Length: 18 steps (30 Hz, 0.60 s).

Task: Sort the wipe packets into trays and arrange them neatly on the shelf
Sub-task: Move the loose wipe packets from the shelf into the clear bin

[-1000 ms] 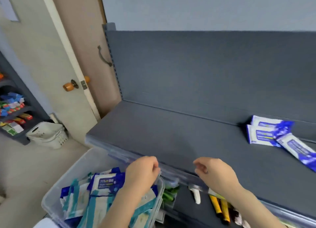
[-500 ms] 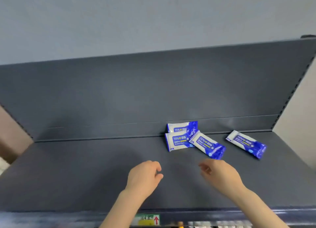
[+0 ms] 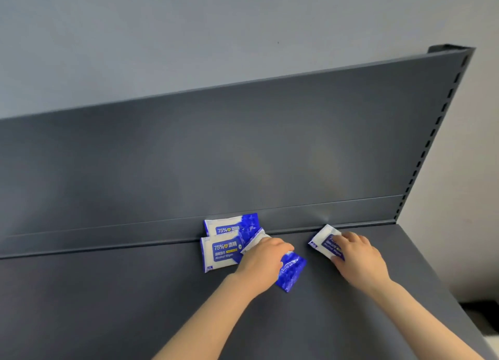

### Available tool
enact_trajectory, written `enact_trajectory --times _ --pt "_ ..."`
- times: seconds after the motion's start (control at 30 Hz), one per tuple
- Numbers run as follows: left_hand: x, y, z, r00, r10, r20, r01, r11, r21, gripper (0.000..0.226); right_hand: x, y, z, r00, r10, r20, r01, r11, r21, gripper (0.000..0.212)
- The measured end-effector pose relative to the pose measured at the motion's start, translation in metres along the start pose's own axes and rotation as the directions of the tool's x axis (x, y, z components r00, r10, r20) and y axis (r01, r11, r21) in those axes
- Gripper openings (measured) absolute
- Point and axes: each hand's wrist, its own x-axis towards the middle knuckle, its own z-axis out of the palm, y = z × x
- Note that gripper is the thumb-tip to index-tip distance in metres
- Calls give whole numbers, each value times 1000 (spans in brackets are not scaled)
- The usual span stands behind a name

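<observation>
I am counting four wipe packets, all blue and white, all lying loose on the dark shelf [image 3: 135, 305] near its back edge. One packet [image 3: 232, 226] is leaning against the back panel [image 3: 189, 157], a second [image 3: 220, 254] is lying flat just in front of it and touching it, a third [image 3: 290, 272] is lying slantwise across the second one's right end, and a fourth [image 3: 322, 241] is sitting apart to the right, close to the back edge.

My left hand [image 3: 263, 262] is resting palm down on the slanted packet, fingers curled over its far end; I cannot tell whether they are actually gripping it or only pressing on it. My right hand [image 3: 356, 254] is lying over the fourth packet with fingers spread and bent across its top, and again I cannot tell if it is being lifted.

As I am judging it, the work is barely starting: no tray is showing anywhere in view, so nothing is sorted yet. The packets are sitting at odd angles, so gathering, traying and lining up are all waiting to be done. Two hands, four packets, one shelf, zero trays.
</observation>
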Motion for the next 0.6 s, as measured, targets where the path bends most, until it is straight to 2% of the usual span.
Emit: enact_trajectory --times 0.13,0.23,0.33,0.43,0.6 --pt "31 6 13 992 27 124 -53 975 216 61 12 13 11 999 18 31 -20 998 62 52" --pt "41 8 17 992 -2 129 -44 936 349 57 19 15 12 1000 24 20 -26 996 88 57" --pt "47 6 16 991 -49 123 -6 908 418 44 23 14 10 999 41 24 -44 990 135 69" --pt "47 4 11 991 -79 106 32 920 390 33 26 16 10 999 49 21 -52 985 162 78" --pt "24 -7 4 999 -37 3 35 961 273 14 29 14 8 1000 15 2 -15 988 151 78"
